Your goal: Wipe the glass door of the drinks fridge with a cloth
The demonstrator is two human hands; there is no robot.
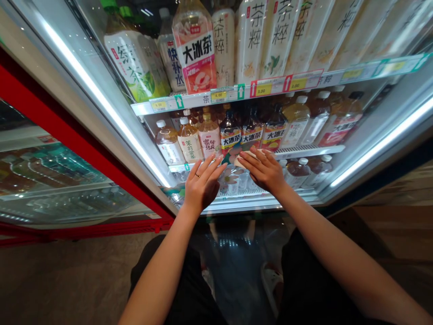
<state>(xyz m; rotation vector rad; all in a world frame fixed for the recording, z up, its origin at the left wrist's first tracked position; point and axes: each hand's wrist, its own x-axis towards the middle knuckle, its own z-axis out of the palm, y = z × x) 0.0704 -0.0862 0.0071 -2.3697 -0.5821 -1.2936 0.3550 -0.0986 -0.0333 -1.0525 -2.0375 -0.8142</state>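
Note:
My left hand [202, 181] is stretched out with its fingers apart and straight, a ring on one finger, hovering in front of the lower shelves of an open drinks fridge. It holds nothing. My right hand [263, 169] is closed over a whitish cloth [244, 156] and presses it against the front edge of the middle shelf [314, 150], just below dark tea bottles [252, 132]. Pale bottles [233, 179] on the bottom shelf lie behind both hands.
The top shelf rail [270, 86] carries price tags and tall tea bottles [195, 47]. A red-framed fridge door [64, 131] stands to the left. Lit strips run down both sides of the fridge. My knees in dark trousers [189, 289] are at the bottom.

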